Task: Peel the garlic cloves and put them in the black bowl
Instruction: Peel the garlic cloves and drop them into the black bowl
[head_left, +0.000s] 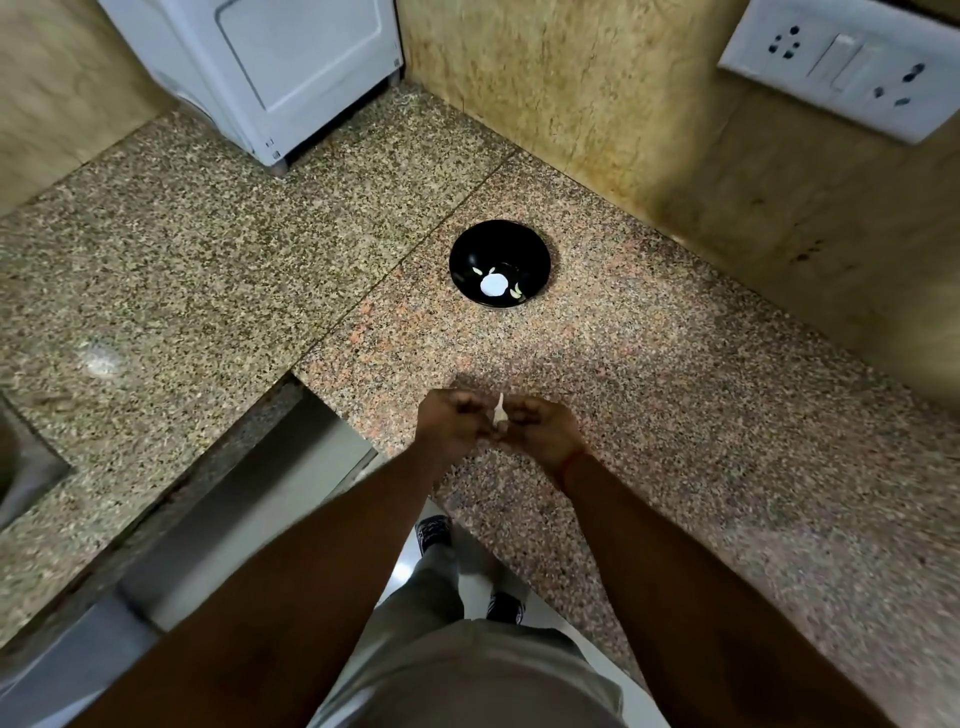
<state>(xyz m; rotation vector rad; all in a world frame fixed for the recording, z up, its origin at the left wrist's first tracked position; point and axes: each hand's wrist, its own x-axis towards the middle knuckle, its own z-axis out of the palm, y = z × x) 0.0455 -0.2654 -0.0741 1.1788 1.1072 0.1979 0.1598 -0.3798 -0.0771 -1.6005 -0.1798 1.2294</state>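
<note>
Both hands are pinching one garlic clove (500, 415) over the counter (675, 415): left hand (453, 427), right hand (540, 431). Bowl (470, 249) sits farther back with a few peeled cloves (517, 292) inside.

1. Light is moderate and warm, and seems to fall from above; the counter (675, 415) is brightest in its middle.
2. A round white glare spot sits inside the bowl (500, 263), and a fainter sheen lies on the counter at the left.
3. The right wall (779, 208) darkens toward the frame's edge.
4. A soft shadow spreads on the counter just past the hands (498, 426).
5. Wide-angle distortion bends the counter edges and walls.
6. The hands are slightly motion-blurred; the corners and the switch plate (852, 67) are soft.
</note>
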